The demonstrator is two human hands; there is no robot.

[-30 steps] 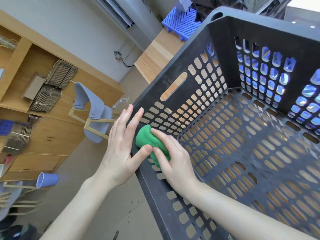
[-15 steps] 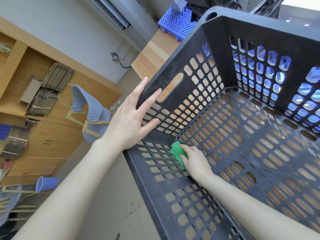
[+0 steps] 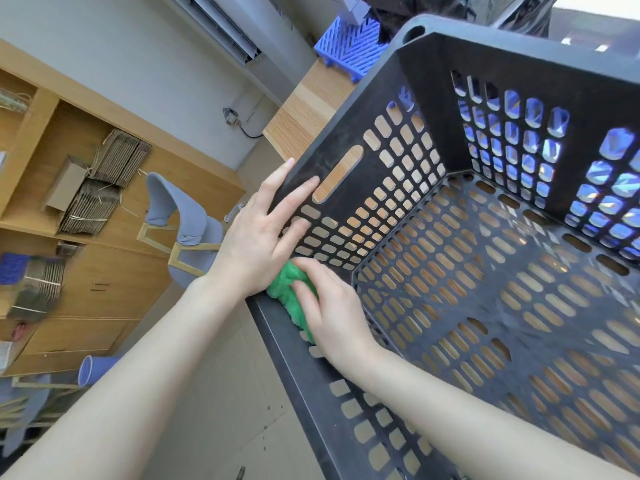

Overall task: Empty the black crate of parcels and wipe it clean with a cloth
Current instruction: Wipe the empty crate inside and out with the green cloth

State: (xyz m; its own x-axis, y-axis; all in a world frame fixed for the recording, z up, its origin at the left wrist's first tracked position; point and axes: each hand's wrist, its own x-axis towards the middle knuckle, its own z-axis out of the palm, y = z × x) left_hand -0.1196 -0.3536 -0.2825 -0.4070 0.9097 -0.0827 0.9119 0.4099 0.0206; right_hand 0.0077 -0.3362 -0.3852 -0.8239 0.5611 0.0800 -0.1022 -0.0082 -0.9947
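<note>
Head view looks down into the black crate (image 3: 429, 84), which sits on the wooden bench (image 3: 311, 109) with wood grain showing through its slotted floor; no parcels are visible inside, so the emptying looks done and the wiping is the step in hand. The left hand (image 3: 256, 244) lies flat against the side wall just beside the handle slot (image 3: 337, 180), its fingers (image 3: 277, 178) straight and spread apart, gripping nothing; it appears to steady the crate. The right hand (image 3: 332, 317) bears down on the green cloth (image 3: 287, 289), which is bunched at the near corner where the rim meets the two walls; its fingers (image 3: 308, 268) are bent over the wad and clamped on it.

To do this well, I judge the cloth should be kept balled firmly under the palm so it does not snag in the slots; strokes should run along the rim and down each wall in turn, then across the floor, working into the corners where grey dust shows. The bracing hand should press opposite to the wiping force, since the light crate could slide on the bench; shifting that hand as the cloth moves on would keep each wall supported.
</note>
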